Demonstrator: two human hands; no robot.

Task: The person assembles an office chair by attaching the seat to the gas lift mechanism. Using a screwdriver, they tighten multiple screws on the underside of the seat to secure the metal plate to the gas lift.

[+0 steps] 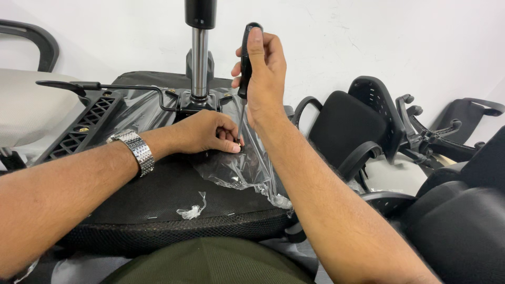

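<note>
Overhead, a slim, rigid screwdriver (243,68) is gripped firmly by the right hand (265,79); below, the left hand (208,131) is pinched closed around its tip.

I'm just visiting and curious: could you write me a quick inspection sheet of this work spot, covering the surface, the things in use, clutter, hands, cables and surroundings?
Surface: upturned black chair seat, underside up, partly under clear plastic wrap.
Job's things: black-handled screwdriver, upright, tip down at the seat; chrome gas-lift column rising from the metal mechanism; black lever sticking out to the side.
Clutter: torn scrap of plastic on the seat.
Hands: right hand grips the screwdriver handle; left hand, wristwatch on that arm, pinches at the tip.
Cables: nothing seen.
Surroundings: white wall; other black chair parts lying alongside.
</note>
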